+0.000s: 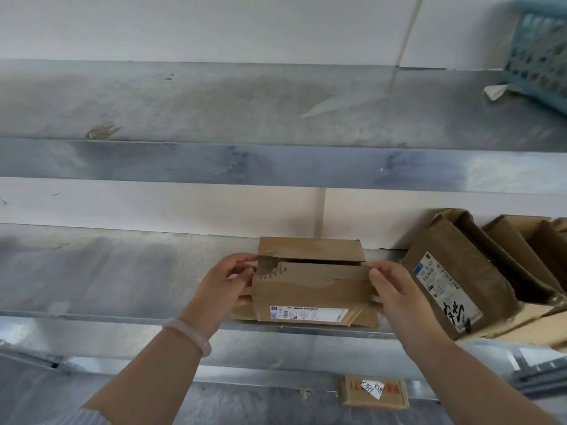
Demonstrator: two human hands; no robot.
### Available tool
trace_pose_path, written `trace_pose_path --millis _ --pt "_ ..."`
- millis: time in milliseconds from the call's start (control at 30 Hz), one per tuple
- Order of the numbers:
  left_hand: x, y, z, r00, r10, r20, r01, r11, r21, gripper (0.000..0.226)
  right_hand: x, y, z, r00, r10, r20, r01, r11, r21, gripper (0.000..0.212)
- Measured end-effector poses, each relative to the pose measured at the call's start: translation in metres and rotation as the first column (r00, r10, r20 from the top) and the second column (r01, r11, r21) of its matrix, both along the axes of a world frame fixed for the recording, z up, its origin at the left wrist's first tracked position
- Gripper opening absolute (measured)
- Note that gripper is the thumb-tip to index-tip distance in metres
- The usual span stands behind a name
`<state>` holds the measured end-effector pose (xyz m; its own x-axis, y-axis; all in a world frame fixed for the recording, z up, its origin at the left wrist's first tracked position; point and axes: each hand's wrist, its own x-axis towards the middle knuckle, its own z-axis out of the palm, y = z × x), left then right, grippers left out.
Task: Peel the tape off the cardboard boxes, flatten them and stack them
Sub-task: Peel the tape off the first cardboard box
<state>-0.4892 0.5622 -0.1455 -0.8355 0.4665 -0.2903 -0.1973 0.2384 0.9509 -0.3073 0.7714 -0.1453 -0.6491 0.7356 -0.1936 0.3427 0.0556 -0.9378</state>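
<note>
A small brown cardboard box (310,289) with a white label on its front stands on the middle metal shelf (122,271), its top flaps partly open and its front flap torn. My left hand (227,280) grips the box's left side, fingers curled round its edge. My right hand (392,289) grips the right side, thumb at the upper corner. To the right, a bigger opened box (454,283) with a label and black handwriting leans on the same shelf, with another open box (534,246) behind it.
An upper metal shelf (214,99) carries a blue plastic basket (540,53) at the far right, with a scrap of tape beside it. On the lowest shelf lies a flat cardboard piece (374,391) with a white sticker. A white wall is behind.
</note>
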Motion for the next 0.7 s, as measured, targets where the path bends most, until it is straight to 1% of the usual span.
trace_pose_path --millis 33,100,167,200,233,300,333,367,400,467,533,600,667,700 --pt "-0.001 0.0 0.002 1.0 -0.023 0.008 0.023 1.0 -0.009 0.028 -0.001 0.0 0.004 1.0 -0.003 0.004 0.003 0.997 -0.071 0.018" --pt "-0.002 0.002 0.004 0.998 -0.066 -0.011 0.065 0.996 -0.054 0.031 -0.001 0.001 0.009 0.997 0.04 0.064 -0.032 0.992 -0.122 0.026" --pt "-0.005 0.005 0.006 0.986 -0.147 -0.076 0.136 0.982 -0.134 0.038 -0.003 0.004 0.012 0.983 0.098 0.153 -0.084 0.992 -0.095 0.034" --pt "-0.006 0.007 0.007 0.974 -0.203 -0.105 0.184 0.969 -0.165 0.043 -0.004 0.005 0.015 0.974 0.129 0.187 -0.117 0.99 -0.073 0.034" --pt "-0.008 0.009 0.008 0.957 -0.259 -0.133 0.229 0.951 -0.206 0.048 -0.006 0.007 0.018 0.963 0.161 0.215 -0.155 0.987 -0.044 0.03" --pt "-0.012 0.013 0.009 0.904 -0.379 -0.196 0.297 0.89 -0.347 0.066 -0.008 0.013 0.024 0.915 0.27 0.301 -0.296 0.954 0.042 0.007" --pt "-0.015 0.016 0.009 0.872 -0.436 -0.222 0.312 0.845 -0.434 0.079 -0.01 0.015 0.028 0.873 0.339 0.352 -0.386 0.92 0.07 0.018" --pt "-0.017 0.02 0.009 0.849 -0.473 -0.238 0.303 0.802 -0.514 0.092 -0.013 0.018 0.031 0.841 0.399 0.364 -0.448 0.892 0.058 0.037" --pt "-0.018 0.024 0.008 0.841 -0.484 -0.243 0.278 0.772 -0.572 0.104 -0.017 0.02 0.034 0.828 0.431 0.359 -0.473 0.88 0.035 0.05" --pt "-0.017 0.034 0.008 0.86 -0.452 -0.235 0.22 0.745 -0.63 0.117 -0.028 0.021 0.041 0.805 0.445 0.393 -0.502 0.864 0.049 0.065" --pt "-0.013 0.045 0.007 0.887 -0.408 -0.215 0.186 0.743 -0.643 0.118 -0.041 0.02 0.041 0.78 0.383 0.494 -0.491 0.865 0.106 0.087" --pt "-0.008 0.052 0.007 0.886 -0.415 -0.208 0.17 0.707 -0.686 0.115 -0.055 0.013 0.039 0.721 0.268 0.639 -0.472 0.865 0.171 0.104" --pt "-0.004 0.055 0.008 0.857 -0.458 -0.234 0.143 0.65 -0.746 0.11 -0.064 0.005 0.032 0.669 0.17 0.723 -0.467 0.853 0.232 0.108" --pt "-0.002 0.055 0.009 0.847 -0.468 -0.251 0.131 0.642 -0.755 0.106 -0.066 0.0 0.029 0.673 0.149 0.724 -0.449 0.861 0.24 0.106"
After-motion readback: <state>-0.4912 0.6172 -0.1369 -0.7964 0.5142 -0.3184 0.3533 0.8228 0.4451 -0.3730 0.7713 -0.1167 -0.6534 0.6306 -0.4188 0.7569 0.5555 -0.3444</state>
